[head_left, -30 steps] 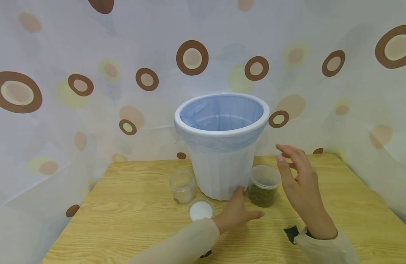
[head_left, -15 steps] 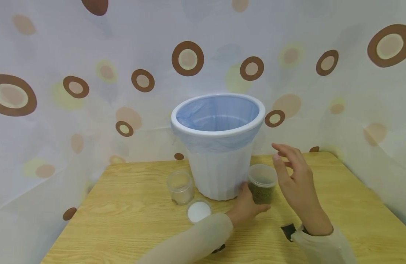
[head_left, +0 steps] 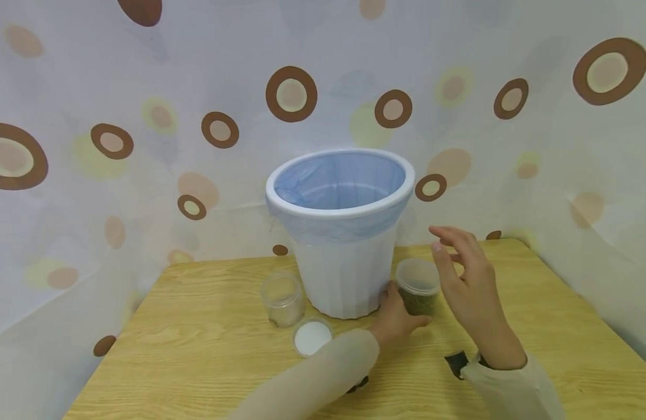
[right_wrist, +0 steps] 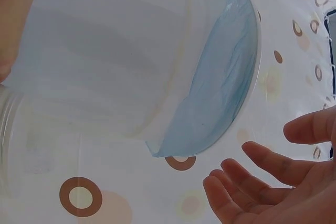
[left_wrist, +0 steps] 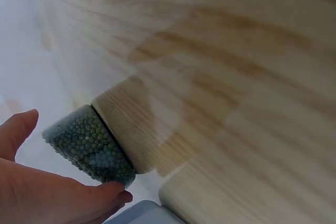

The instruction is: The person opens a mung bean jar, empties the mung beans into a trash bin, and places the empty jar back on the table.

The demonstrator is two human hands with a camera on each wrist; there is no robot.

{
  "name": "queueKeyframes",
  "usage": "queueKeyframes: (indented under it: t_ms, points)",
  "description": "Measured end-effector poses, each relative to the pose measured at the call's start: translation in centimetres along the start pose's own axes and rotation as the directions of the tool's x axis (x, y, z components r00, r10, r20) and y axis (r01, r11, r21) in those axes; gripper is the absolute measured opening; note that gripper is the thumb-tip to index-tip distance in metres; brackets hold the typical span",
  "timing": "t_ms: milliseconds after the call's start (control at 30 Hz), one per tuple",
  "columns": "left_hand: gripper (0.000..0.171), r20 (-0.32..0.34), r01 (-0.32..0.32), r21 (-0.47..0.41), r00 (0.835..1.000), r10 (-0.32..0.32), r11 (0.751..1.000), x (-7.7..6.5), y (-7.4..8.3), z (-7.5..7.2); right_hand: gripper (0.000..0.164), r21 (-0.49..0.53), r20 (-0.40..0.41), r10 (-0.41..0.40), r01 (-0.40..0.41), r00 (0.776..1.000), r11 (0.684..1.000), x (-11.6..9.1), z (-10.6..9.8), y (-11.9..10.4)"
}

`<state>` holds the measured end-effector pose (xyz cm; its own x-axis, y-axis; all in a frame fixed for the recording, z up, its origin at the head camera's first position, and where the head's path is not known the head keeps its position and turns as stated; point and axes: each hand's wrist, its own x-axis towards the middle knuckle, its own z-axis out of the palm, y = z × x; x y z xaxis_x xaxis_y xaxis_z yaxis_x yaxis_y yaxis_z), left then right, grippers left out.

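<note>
My left hand (head_left: 397, 321) reaches to the right in front of the white bin (head_left: 344, 280), right at a clear plastic tub (head_left: 418, 298) with a layer of small green beans in its lower part. Its fingertips touch the tub's side beside the bin. In the left wrist view a gap shows between the thumb (left_wrist: 21, 129) and the tub (left_wrist: 92, 142); the fingers look spread about it. To the right of the tub my right hand (head_left: 472, 286) is raised, fingers loosely bent and holding nothing. A blue plastic liner (head_left: 344, 230) is folded over the bin's rim.
Left of the bin stands a clear jar (head_left: 283, 300). In front of it is a small round dish (head_left: 312, 337) with white contents, close to the left sleeve (head_left: 323, 373). The wooden table (head_left: 207, 356) meets a patterned sheet (head_left: 323, 93) at the back.
My left hand has moved right, from the bin's base to the bean tub. The tub has shifted slightly away from the bin, to the right and back. My right hand stays raised.
</note>
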<state>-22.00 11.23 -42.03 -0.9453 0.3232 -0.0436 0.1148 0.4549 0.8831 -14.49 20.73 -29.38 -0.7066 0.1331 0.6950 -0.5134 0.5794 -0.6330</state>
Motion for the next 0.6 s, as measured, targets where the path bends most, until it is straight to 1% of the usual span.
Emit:
queueKeyframes:
  t_ms: [200,300,433,600]
  points:
    - [0.090,-0.003,0.031,-0.100,1.000,-0.031,0.994,0.7,-0.3,0.3,0.030,-0.007,0.008,0.009,-0.009,1.000,1.000,0.0,0.1,0.1]
    - [0.086,-0.015,0.039,-0.124,0.999,-0.041,0.992,1.2,-0.7,0.5,0.030,-0.009,0.012,0.015,-0.015,1.000,1.000,0.0,0.2,0.1]
    - [0.081,-0.030,0.039,-0.123,0.999,-0.043,0.992,1.6,-0.9,0.8,0.030,-0.012,0.016,0.018,-0.018,1.000,1.000,0.0,0.2,0.1]
    - [0.082,-0.023,0.037,-0.104,0.999,-0.039,0.994,1.8,-0.8,0.9,0.030,-0.017,0.023,0.016,-0.016,1.000,1.000,0.0,0.3,0.3]
